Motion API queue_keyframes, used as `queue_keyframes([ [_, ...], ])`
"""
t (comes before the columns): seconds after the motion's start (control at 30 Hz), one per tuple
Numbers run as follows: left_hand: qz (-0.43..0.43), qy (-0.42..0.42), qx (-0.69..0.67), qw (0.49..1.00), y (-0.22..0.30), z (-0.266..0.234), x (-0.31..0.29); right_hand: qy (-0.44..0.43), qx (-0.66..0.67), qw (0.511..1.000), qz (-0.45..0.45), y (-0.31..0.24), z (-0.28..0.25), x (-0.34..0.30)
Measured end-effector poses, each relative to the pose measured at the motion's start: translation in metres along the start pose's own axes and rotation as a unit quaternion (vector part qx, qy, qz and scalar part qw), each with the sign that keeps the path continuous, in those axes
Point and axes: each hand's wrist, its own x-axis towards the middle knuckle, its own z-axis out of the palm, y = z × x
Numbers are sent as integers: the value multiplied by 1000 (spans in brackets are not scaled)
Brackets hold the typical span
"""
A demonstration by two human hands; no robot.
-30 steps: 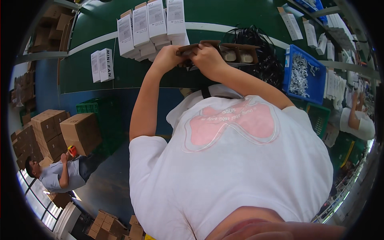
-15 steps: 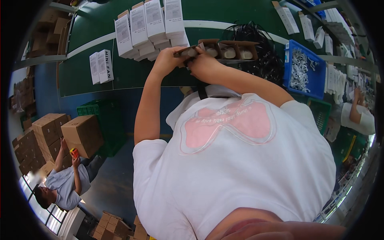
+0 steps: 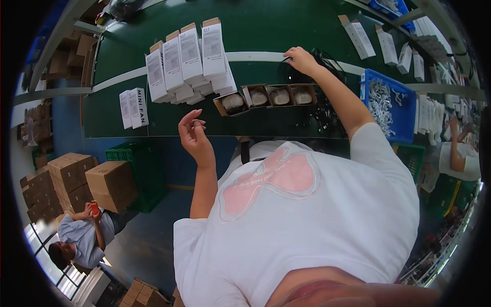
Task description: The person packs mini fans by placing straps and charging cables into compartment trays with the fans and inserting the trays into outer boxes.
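My left hand (image 3: 196, 137) hovers at the near edge of the green table, fingers loosely bent and apart, holding nothing. Just to its right stands a row of open white-and-brown boxes (image 3: 244, 108), several of them, each with a pale rounded item (image 3: 280, 96) inside. My right hand (image 3: 305, 62) reaches past the row's right end to a tangled pile of black cords (image 3: 322, 115). Its fingertips pinch a loop of black cord (image 3: 294, 74). What the loop joins on to in the pile cannot be made out.
Stacked white boxes (image 3: 186, 56) stand behind my left hand; two more white boxes (image 3: 134, 108) lie further left. A blue tray (image 3: 364, 92) of white, hook-like parts sits on the right. More white boxes (image 3: 358, 40) lie far right. A person (image 3: 84, 233) is at the lower left.
Both hands have left the leftmost box in the row. My left hand drew back toward me, emptied; my right hand moved right and away to the black cords. The whole view shifted slightly.
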Motion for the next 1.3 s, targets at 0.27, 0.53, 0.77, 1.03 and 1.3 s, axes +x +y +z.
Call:
queue_keyframes([
  [0.27,-44,4,26,999,26,13,-33,111,-60,991,-52,22,3,16],
  [0.53,-30,-80,19,996,22,42,-29,96,-126,985,-67,8,14,13],
  [0.77,2,-136,42,990,32,61,-28,119,33,987,-107,30,-40,0],
  [1.03,7,-158,13,987,24,90,-22,-28,351,936,19,43,-152,-71],
  [1.3,108,-259,-26,959,49,160,2,-12,269,963,25,54,-90,-59],
])
